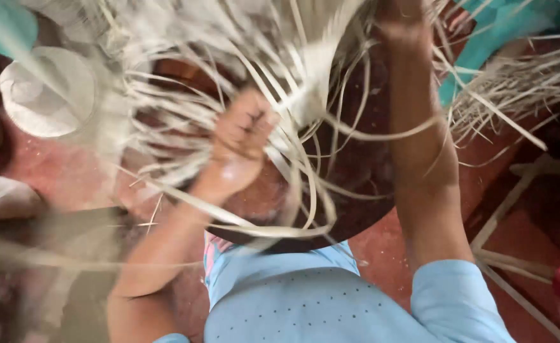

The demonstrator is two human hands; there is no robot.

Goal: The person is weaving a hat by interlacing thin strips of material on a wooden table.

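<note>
My left hand (pixel 242 136) is fisted tight round a bunch of pale straw strips (pixel 229 76), gripped near where they bind together so the loose ends fan out w/o tangling. Right hand (pixel 404 19) is up past the bundle, mostly out of frame & blurred, can't tell if it's open or gripping. Dark round board (pixel 356 216) sits below both hands, white hat (pixel 45 92) well off to my left.

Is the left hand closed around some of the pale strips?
Yes, the left hand is curled into a fist that grips a bunch of the pale strips.
</note>
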